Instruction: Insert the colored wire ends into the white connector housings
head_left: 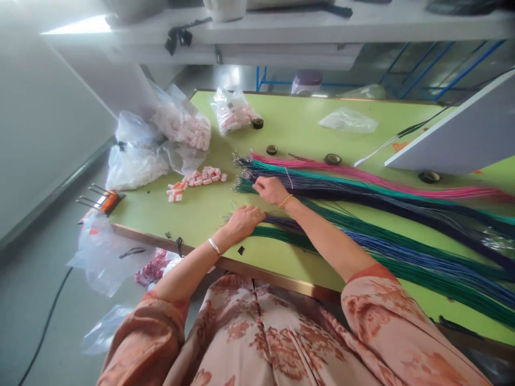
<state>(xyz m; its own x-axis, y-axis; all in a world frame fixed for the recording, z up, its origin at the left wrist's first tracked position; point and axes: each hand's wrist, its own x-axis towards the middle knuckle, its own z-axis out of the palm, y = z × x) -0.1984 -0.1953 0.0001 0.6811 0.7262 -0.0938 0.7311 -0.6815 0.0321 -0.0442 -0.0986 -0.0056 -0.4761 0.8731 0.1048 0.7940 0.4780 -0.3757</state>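
Observation:
My right hand (271, 190), with a yellow bangle at the wrist, is pinched at the terminal ends of the dark wire bundle (341, 195). Closer to the table's front edge, my left hand (243, 222) has its fingers closed on a thin wire, over the ends of the blue wire bundle (362, 241). What lies under its palm is hidden. Green wires (386, 271) run along the near side, while pink wires (362, 174) and teal wires (317, 178) lie on the far side. Left of the hands are loose white-and-orange connectors (207, 176).
Plastic bags of connectors (235, 110) and clear bags (137, 163) stand at the back left. Black tape rolls (333, 159) lie beyond the wires. An orange holder with metal prongs (107, 201) sits at the left edge. A white panel (462, 123) rises at right.

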